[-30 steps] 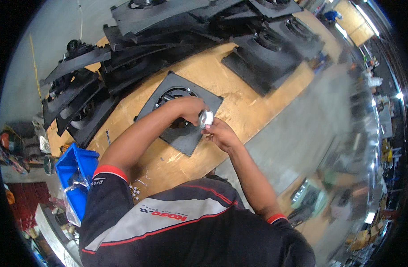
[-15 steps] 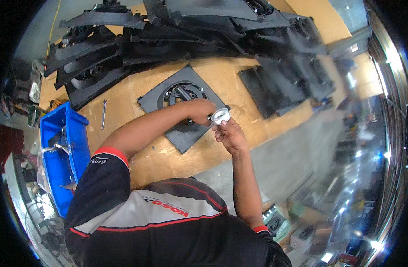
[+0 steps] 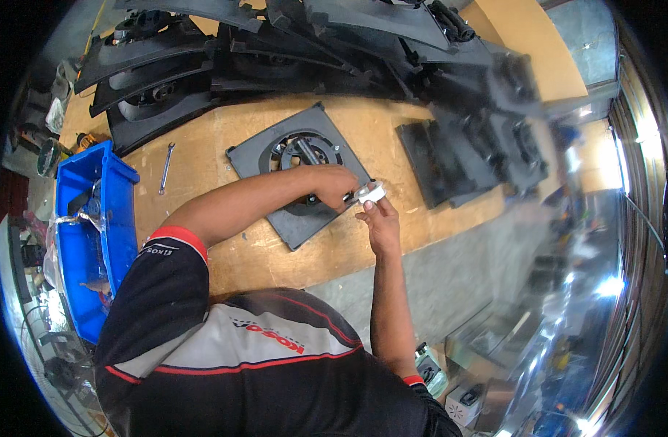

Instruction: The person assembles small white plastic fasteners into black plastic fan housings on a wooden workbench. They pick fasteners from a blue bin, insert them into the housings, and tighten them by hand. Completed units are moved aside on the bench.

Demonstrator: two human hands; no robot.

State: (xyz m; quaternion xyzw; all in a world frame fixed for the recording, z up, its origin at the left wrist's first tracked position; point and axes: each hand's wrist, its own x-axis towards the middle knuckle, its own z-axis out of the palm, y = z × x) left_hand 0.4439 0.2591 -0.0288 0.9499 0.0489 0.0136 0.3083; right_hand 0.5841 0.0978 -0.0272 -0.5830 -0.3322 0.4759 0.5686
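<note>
My right hand (image 3: 382,224) grips a white ring (image 3: 372,192), which looks like a roll of tape, between thumb and fingers over the near right edge of a black square panel. Close beside the ring, my left hand (image 3: 334,186) is closed with its fingers bent downward. Whatever it pinches is hidden or too small to name. Beneath both hands, the panel (image 3: 294,231) lies turned like a diamond on the wooden table. A round opening with a dark cylinder-shaped part (image 3: 305,151) sits in its middle, partly covered by my left forearm.
A blue bin (image 3: 120,218) with loose parts stands at the table's left edge. A wrench (image 3: 166,169) lies on the wooden table (image 3: 203,149). Black panels (image 3: 275,73) are piled along the far side, and more panels (image 3: 428,164) lie at the right.
The white ring has tilted, now showing more of its side, and moved slightly right with my right hand. My left hand stays bent close to it. The whole view has shifted a little.
</note>
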